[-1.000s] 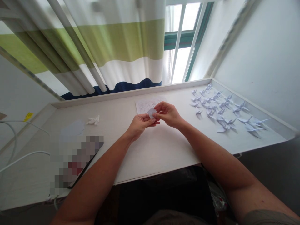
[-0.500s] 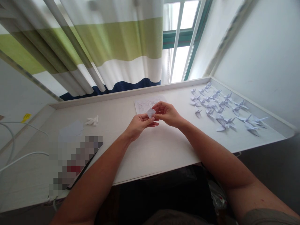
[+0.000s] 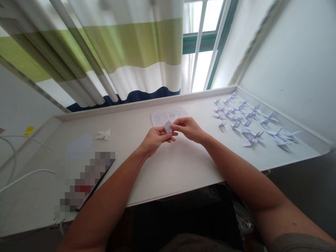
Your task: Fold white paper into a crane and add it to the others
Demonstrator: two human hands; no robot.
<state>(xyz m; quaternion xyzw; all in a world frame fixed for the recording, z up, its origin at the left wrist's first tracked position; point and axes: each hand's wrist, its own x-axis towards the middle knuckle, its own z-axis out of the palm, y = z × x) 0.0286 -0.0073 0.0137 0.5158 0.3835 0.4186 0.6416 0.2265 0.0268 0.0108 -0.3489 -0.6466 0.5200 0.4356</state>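
Above the middle of the white desk, a small folded piece of white paper (image 3: 167,126) is held between my two hands. My left hand (image 3: 155,139) pinches its lower part between thumb and fingers. From the right, my right hand (image 3: 189,128) grips its side edge with thumb and forefinger. Just behind the hands lies a printed sheet (image 3: 165,114), partly covered by them. Several white paper cranes (image 3: 246,123) stand grouped on the right part of the desk.
On the left lie a crumpled white tissue (image 3: 103,134), some plain paper sheets (image 3: 78,144) and a blurred-out flat device (image 3: 88,185). White cables (image 3: 28,172) cross the desk's left side. A raised rim (image 3: 147,102) runs along the back, below the curtain (image 3: 131,45).
My right hand's fingers have closed in from above the paper to a pinch at its right side. The paper has turned slightly. My left hand stays nearly in place.
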